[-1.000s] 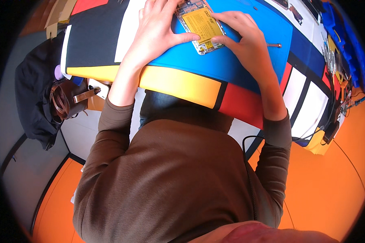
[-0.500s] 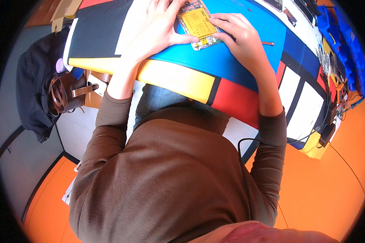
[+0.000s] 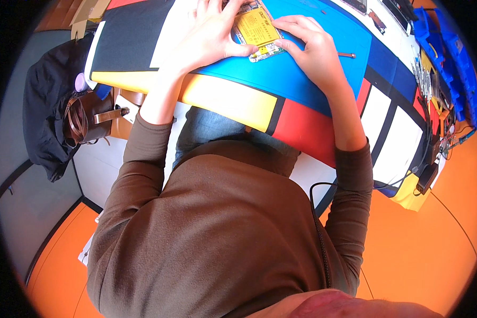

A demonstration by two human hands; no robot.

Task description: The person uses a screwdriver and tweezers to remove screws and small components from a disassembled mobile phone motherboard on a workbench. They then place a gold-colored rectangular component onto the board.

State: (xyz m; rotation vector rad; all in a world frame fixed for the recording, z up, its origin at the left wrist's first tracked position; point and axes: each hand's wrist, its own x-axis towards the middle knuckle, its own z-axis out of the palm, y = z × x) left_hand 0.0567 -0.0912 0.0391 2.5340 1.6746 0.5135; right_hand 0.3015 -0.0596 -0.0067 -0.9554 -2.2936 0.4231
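Note:
An opened phone (image 3: 266,55) lies on a blue mat (image 3: 350,42) at the table's near side, its circuit board bare around a flat yellow battery (image 3: 258,27). My left hand (image 3: 209,40) holds its left side, with the thumb at the lower left corner near the battery's bottom edge. Those left fingertips run toward the top of the picture and are partly cut off. Along the right edge, my right hand (image 3: 314,53) presses with the index finger higher up and the thumb lower down. Just right of that hand, a thin screwdriver (image 3: 347,54) rests on the mat.
Blue bins (image 3: 453,69) stand at the far right beside a bunch of thin tools (image 3: 424,77). A black cable (image 3: 323,233) runs by my right arm. At the left hang a dark jacket (image 3: 45,106) and a brown leather bag (image 3: 87,122).
Both hands keep their hold on the phone. Hands and phone sit slightly higher and farther left in the picture, with the whole view shifted a little.

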